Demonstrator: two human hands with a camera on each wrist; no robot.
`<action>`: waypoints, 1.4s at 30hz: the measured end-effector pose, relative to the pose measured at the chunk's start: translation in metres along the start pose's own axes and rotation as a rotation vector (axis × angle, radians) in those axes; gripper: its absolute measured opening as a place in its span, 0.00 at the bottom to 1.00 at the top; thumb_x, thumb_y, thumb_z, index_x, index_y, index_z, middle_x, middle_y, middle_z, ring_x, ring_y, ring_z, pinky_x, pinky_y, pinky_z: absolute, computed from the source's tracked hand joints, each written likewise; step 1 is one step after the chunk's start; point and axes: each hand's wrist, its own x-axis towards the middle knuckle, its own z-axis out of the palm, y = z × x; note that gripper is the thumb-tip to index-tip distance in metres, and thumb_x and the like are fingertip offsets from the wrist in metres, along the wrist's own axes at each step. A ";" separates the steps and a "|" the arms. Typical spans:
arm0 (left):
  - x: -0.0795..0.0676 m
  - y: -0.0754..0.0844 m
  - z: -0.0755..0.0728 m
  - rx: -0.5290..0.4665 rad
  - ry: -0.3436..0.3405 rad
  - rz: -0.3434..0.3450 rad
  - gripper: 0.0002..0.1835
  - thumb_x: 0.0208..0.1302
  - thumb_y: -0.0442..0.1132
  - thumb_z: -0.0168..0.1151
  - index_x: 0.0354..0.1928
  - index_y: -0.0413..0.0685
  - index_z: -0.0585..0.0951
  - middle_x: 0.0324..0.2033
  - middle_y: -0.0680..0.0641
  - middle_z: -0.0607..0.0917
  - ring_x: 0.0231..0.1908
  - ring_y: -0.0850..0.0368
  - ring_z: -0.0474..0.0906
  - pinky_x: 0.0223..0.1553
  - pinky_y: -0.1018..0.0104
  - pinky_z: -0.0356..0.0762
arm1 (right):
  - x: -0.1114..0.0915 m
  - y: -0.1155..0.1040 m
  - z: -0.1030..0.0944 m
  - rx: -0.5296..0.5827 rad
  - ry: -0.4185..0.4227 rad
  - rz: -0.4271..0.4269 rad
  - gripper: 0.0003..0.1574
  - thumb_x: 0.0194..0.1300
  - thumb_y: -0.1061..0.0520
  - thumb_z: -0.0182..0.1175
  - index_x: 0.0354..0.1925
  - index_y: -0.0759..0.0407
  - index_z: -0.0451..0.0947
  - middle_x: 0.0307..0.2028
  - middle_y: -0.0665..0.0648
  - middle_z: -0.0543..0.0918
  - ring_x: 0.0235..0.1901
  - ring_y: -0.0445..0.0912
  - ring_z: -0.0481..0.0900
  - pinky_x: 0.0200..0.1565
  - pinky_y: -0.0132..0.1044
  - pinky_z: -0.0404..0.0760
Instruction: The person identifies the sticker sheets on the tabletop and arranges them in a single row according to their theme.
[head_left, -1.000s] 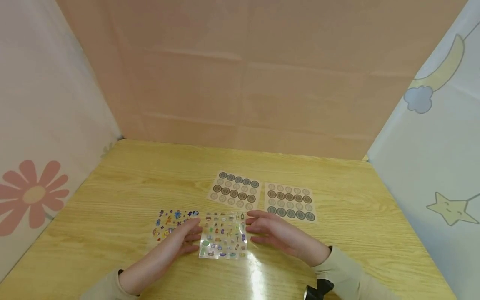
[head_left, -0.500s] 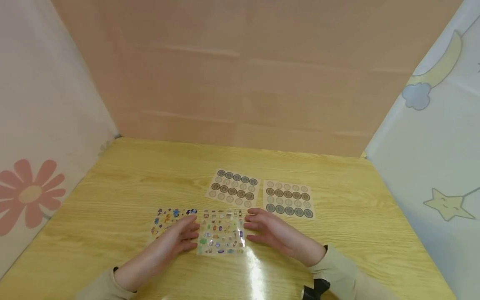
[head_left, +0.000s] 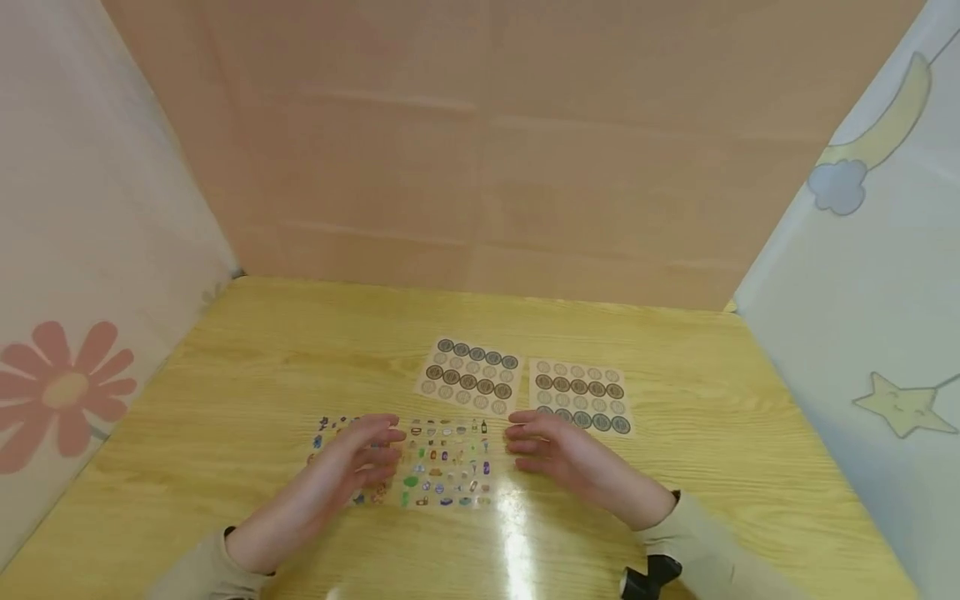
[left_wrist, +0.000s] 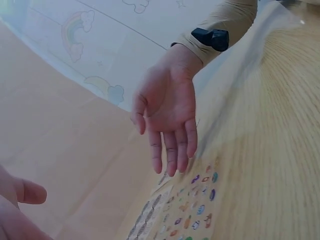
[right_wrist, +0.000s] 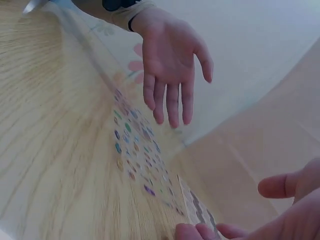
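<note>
On the bench (head_left: 300, 333): four flat sheets, two near and two farther back, all picture side up, maybe so every picture shows.
Clear sheet (head_left: 447, 467): lies flat between the left hand (head_left: 352, 458) and the right hand (head_left: 553, 452), maybe so both can get to it.
Bright sheet (head_left: 330, 435): just left of it, partly hidden by the left hand; I cannot tell if they overlap.
Round-print sheets: the tilted one (head_left: 470, 377) and its neighbour (head_left: 580, 396) sit behind, perhaps to leave room in front.
Left grip: fingers loose, nearly straight, holding nothing.
Right grip: the same, palm facing the other.
</note>
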 end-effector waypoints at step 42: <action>0.117 0.061 -0.042 -0.399 -0.173 -0.115 0.36 0.75 0.46 0.37 0.72 0.31 0.39 0.70 0.27 0.45 0.70 0.35 0.45 0.70 0.50 0.47 | 0.065 -0.042 -0.107 0.095 0.039 0.069 0.33 0.76 0.56 0.38 0.69 0.75 0.47 0.64 0.76 0.61 0.62 0.63 0.66 0.62 0.50 0.67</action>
